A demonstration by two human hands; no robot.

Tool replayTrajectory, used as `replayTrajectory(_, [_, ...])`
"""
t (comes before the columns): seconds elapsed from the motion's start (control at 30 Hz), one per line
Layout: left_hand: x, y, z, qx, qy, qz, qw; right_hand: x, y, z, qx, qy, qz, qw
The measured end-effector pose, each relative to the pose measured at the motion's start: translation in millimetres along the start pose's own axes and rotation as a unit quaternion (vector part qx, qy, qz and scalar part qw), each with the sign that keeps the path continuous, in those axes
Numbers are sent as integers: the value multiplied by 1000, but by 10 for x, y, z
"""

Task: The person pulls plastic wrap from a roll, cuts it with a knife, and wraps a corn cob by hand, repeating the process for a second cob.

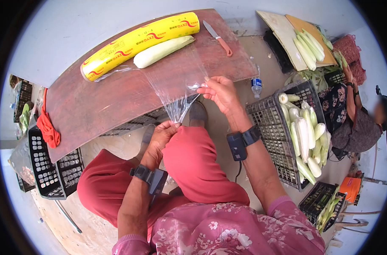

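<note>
A yellow roll of plastic wrap [140, 46] lies along the far side of the reddish table. One pale green zucchini [163, 52] rests in front of the roll, on a sheet of cling film [170, 80] drawn toward me. My left hand [163, 138], by my knee, is closed on the gathered end of the film. Higher and to the right, my right hand [220, 92] pinches the film's right edge. Between both hands the film is stretched and wrinkled. A knife [219, 39] with a pink handle lies at the table's far right.
Right of the table [95, 106] stands a black crate [265, 110] full of zucchini, with a water bottle [256, 87] nearby. Another person [355, 123] sits beyond it. More zucchini [309, 47] lie on a board. A red cloth [48, 127] hangs at left above a black crate [44, 170].
</note>
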State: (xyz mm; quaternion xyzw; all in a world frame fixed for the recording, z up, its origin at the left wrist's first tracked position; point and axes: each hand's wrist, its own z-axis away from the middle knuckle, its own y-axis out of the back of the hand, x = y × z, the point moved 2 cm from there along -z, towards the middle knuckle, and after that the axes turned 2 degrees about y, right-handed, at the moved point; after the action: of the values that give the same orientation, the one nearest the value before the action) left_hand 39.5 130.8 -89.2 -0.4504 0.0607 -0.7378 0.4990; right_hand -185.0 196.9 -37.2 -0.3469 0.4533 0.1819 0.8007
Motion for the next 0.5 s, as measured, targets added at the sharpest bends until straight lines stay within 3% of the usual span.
replayTrajectory(0.2, [0, -14, 2, 2, 0, 6, 1000, 15, -42, -26, 90, 59, 150, 983])
replayTrajectory(0.5, [-8, 29, -2, 2, -16, -4, 1000, -77, 65, 42, 97, 63, 231, 966])
